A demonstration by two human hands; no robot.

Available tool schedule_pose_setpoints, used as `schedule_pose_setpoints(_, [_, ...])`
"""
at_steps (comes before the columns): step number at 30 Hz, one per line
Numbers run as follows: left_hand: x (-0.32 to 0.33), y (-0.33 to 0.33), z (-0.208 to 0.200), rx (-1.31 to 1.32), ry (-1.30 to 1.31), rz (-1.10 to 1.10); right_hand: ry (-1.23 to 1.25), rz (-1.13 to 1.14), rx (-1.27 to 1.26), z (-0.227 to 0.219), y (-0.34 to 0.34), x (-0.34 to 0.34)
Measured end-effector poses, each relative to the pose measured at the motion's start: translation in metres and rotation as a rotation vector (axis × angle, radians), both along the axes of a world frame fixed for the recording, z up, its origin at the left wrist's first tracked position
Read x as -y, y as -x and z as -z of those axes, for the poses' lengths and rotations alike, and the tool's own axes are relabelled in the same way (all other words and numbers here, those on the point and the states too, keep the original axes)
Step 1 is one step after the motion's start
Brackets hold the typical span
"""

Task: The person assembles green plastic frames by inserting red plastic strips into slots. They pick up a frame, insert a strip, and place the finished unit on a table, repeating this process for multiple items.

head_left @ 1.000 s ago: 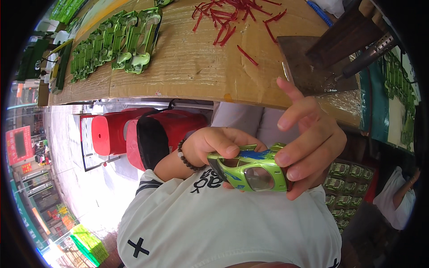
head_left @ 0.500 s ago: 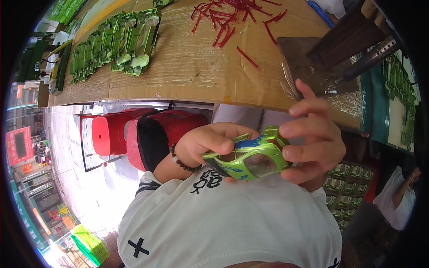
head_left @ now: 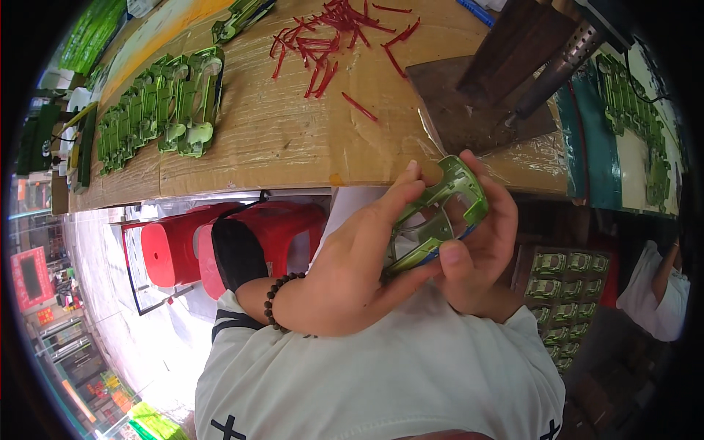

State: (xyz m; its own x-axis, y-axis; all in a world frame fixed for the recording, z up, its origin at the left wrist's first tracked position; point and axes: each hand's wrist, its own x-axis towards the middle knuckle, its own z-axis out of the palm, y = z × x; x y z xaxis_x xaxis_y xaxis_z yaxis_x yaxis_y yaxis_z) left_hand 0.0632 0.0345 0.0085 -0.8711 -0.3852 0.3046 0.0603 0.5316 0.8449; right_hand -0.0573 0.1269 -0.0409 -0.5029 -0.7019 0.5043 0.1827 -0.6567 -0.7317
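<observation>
A glossy green toy car body shell is held between my two hands just off the table's near edge. Its hollow underside and the clear window piece inside face up. My left hand, with a beaded bracelet at the wrist, grips the shell's left end. Around the right end curl the fingers of my right hand, its thumb pressing the near edge. On the table beyond, thin red plastic strips lie in a loose heap, and a row of similar green shells stands at the left.
At the right of the cardboard-covered table, a tool with a perforated metal barrel leans over a dark metal plate. Red stools stand below at left. A tray of green shells sits lower right, near another person.
The shell has been turned over from its outer side to its hollow side. My left hand has come round its left end, and my right fingers have closed in on it.
</observation>
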Motion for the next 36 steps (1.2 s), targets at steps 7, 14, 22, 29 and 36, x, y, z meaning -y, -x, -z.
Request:
schedule_pose_setpoints(7, [-0.003, 0.008, -0.009, -0.066, 0.007, 0.109, -0.071, -0.005, 0.385, -0.009, 0.002, -0.007])
schedule_pose_setpoints(14, [0.04, 0.02, -0.002, -0.122, -0.209, 0.181, -0.261, -0.492, 1.057, -0.048, 0.035, -0.013])
schedule_pose_setpoints(22, [0.038, 0.068, -0.002, -0.205, -0.862, 0.204, 0.037, -0.688, 1.456, -0.045, 0.055, -0.002])
schedule_pose_setpoints(29, [0.041, 0.065, 0.007, -0.265, -0.887, 0.309, 0.005, -0.87, 1.317, -0.036, 0.07, 0.004])
schedule_pose_setpoints(36, [0.042, 0.064, 0.009, -0.28, -0.82, 0.327, -0.029, -0.943, 1.419, -0.037, 0.072, 0.004])
